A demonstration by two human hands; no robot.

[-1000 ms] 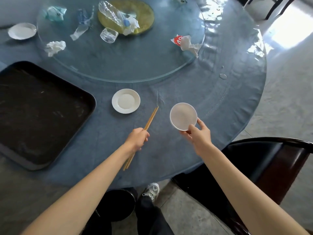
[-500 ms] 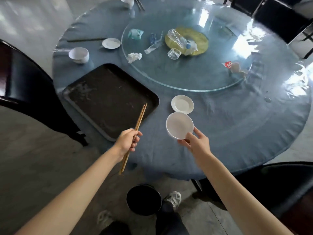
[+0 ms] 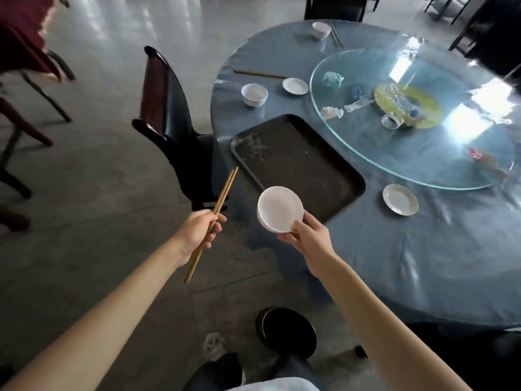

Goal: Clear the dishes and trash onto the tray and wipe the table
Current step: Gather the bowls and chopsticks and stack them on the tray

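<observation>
I carry both loads toward the tray (image 3: 284, 153), which sits at the near left edge of the table (image 3: 423, 249) with nothing in it. Best to lower the bowl flat near a tray corner, then lay the sticks along a wall so they cannot roll. My right hand (image 3: 310, 238) pinches the rim of the white bowl (image 3: 279, 208), which looks empty, just off the tray's near corner. My left hand (image 3: 201, 230) is curled round the chopsticks (image 3: 224, 193), beyond the table's edge.

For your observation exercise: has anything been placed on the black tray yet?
No. The black tray holds no dishes; the white bowl is in the right hand and the chopsticks in the left hand.
</observation>
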